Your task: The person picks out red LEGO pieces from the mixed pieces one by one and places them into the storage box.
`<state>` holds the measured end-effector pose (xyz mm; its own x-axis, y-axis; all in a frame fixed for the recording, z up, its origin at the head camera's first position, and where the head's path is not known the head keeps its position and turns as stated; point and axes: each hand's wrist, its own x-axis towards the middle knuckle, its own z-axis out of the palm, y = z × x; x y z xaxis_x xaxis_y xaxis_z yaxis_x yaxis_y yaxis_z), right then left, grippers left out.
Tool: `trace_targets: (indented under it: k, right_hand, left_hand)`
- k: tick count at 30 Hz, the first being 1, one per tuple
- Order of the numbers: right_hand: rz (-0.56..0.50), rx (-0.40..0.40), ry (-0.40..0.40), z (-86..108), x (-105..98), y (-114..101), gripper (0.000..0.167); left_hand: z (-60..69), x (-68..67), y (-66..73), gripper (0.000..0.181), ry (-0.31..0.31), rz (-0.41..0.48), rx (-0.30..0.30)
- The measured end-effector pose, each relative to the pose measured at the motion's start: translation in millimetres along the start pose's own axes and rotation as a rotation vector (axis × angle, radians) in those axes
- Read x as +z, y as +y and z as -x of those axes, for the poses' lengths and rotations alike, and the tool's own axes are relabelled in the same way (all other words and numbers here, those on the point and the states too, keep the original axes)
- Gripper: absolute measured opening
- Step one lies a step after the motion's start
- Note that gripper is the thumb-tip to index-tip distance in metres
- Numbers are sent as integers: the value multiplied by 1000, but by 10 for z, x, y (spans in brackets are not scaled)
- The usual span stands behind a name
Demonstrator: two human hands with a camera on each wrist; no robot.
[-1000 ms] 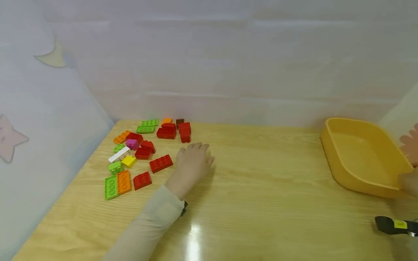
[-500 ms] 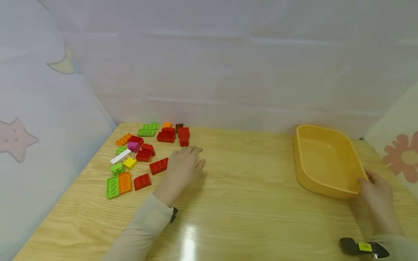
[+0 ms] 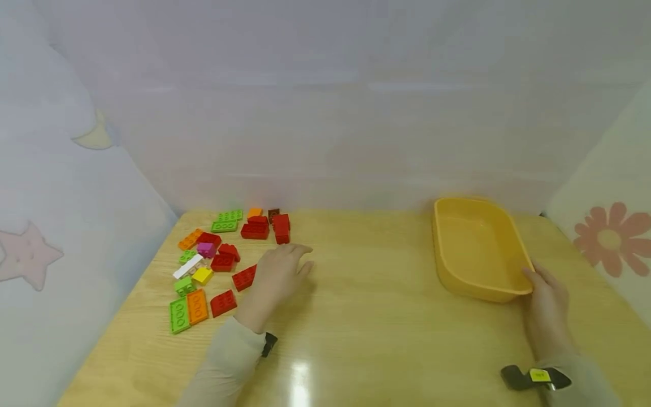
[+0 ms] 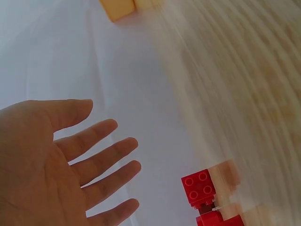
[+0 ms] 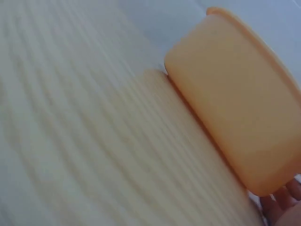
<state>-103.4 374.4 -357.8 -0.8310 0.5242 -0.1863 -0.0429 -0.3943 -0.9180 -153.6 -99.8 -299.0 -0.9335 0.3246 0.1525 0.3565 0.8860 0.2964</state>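
Note:
My left hand (image 3: 272, 280) hovers over the table just right of the loose toy building bricks, holding nothing. Its fingers are spread and nearly straight in the left wrist view. Closest to it are a long red brick (image 3: 244, 278), partly covered by the hand, and a red brick stack (image 3: 281, 229) behind it. My right hand (image 3: 549, 302) grips the yellow plastic bin (image 3: 460, 285) by its near right corner, thumb at the rim. Seen from the right wrist, fingers (image 5: 284, 197) curl under that corner of the bin. Inside, the bin is bare.
Several bricks lie scattered at the left: a green plate (image 3: 179, 315), an orange plate (image 3: 197, 306), a yellow brick (image 3: 202, 276), a white piece (image 3: 188, 267) and a purple brick (image 3: 205, 250). A pale cloth wall (image 3: 330, 141) borders the wooden table (image 3: 366, 339) at the back.
The right hand has come fully into view, drawing the bin leftward across the table. My left hand has shifted slightly left, and the head view has tilted up a little.

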Motion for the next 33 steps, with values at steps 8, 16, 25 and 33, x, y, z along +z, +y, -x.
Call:
trace_targets:
  k: [8,16,25,33]
  right_hand:
    - [-138,-29,122,-21,11,33,16]
    - [-20,-97,87,-5,10,24,21]
    - [92,-77,24,90,60,12,27]
    - [23,-16,-154,170,323,97,24]
  left_hand:
    - [43,30,-25,35,39,-12,-8]
    - [25,38,85,38,-2,-75,114]
    - [56,99,114,41,-124,-53,115]
    - [62,56,80,45,-206,-38,95]
